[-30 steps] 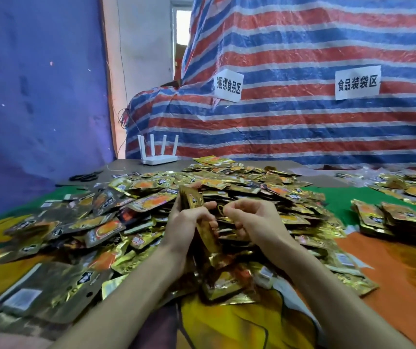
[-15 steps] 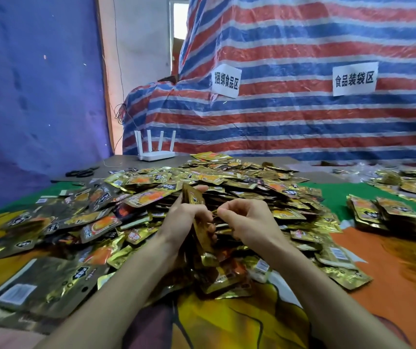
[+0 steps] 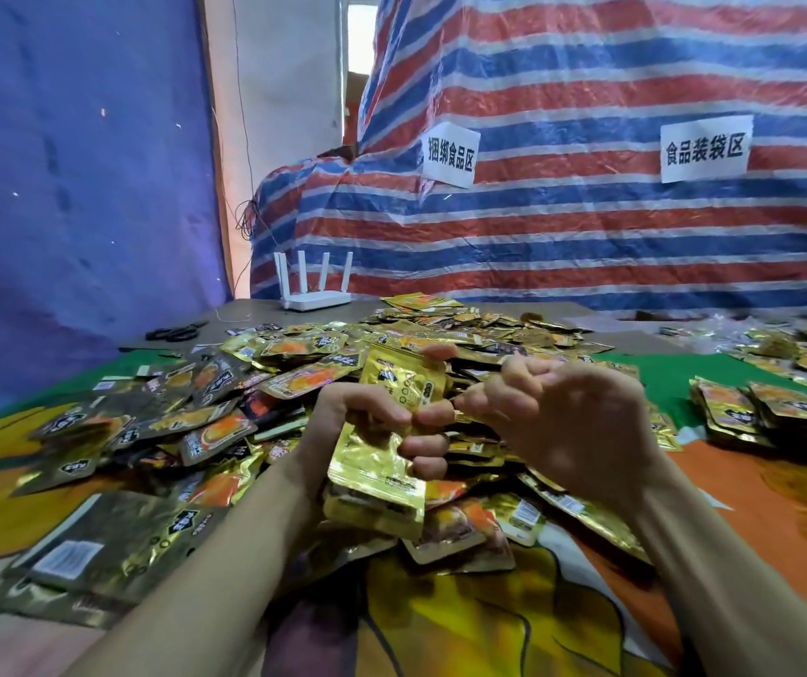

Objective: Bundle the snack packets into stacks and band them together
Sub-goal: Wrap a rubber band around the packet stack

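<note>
My left hand (image 3: 357, 415) is shut on a stack of gold snack packets (image 3: 379, 466), which stands upright above the big loose pile of packets (image 3: 289, 364) on the table. My right hand (image 3: 562, 422) is just right of the stack. Its fingers are curled and its thumb and fingertips meet at the stack's right edge, against my left fingers. Whether a band is pinched there is hidden. Stacked packets (image 3: 753, 412) lie apart on the right, on the green and orange cloth.
A white router (image 3: 316, 298) and black scissors (image 3: 174, 332) sit at the table's far left. More packets (image 3: 792, 349) lie at the far right. A striped tarp (image 3: 587, 237) with two paper signs hangs behind; a blue sheet (image 3: 74, 188) covers the left.
Both hands have risen with the stack, which now shows more of its gold face. My right hand's fingers have stayed curled at the stack's edge.
</note>
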`<control>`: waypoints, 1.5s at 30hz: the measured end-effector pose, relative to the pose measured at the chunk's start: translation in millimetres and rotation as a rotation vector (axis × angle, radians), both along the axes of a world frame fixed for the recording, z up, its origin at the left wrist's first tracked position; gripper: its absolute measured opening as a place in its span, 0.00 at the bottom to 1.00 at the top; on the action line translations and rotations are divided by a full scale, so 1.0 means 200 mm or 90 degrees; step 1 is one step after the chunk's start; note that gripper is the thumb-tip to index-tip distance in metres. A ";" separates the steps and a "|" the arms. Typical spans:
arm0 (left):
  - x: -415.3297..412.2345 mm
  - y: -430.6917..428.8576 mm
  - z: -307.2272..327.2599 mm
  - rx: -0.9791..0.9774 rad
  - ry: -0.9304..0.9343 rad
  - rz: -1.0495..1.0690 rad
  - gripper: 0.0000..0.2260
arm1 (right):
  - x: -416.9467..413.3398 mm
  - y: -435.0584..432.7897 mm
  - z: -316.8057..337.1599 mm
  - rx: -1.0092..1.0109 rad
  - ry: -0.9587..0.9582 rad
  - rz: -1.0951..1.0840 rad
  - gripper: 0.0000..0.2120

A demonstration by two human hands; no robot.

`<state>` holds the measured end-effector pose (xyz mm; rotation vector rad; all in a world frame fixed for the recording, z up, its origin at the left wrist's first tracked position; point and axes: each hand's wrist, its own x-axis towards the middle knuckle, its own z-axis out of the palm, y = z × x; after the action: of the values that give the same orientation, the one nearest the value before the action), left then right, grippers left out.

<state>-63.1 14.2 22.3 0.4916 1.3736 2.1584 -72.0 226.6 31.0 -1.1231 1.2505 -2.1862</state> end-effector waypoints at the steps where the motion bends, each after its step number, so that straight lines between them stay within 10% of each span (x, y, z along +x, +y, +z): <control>1: 0.01 0.00 -0.02 0.060 -0.014 -0.054 0.11 | 0.00 0.00 0.00 -0.029 -0.027 0.003 0.02; 14: -0.02 0.03 -0.04 0.110 -0.021 -0.124 0.09 | 0.00 -0.10 -0.04 0.010 -0.032 -0.212 0.24; 20: -0.04 0.08 -0.06 -0.069 0.089 0.333 0.21 | 0.02 -0.15 -0.07 0.178 0.064 -0.366 0.29; 25: -0.07 0.09 -0.04 0.096 0.218 0.698 0.23 | 0.06 -0.22 -0.10 0.216 0.109 -0.450 0.27; 45: -0.06 0.11 0.00 0.177 0.365 0.826 0.11 | 0.10 -0.36 -0.19 0.112 0.095 -0.486 0.26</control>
<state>-74.4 36.7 22.0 0.3476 2.0471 3.4602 -52.5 153.8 -7.8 -0.8226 2.1645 -2.4402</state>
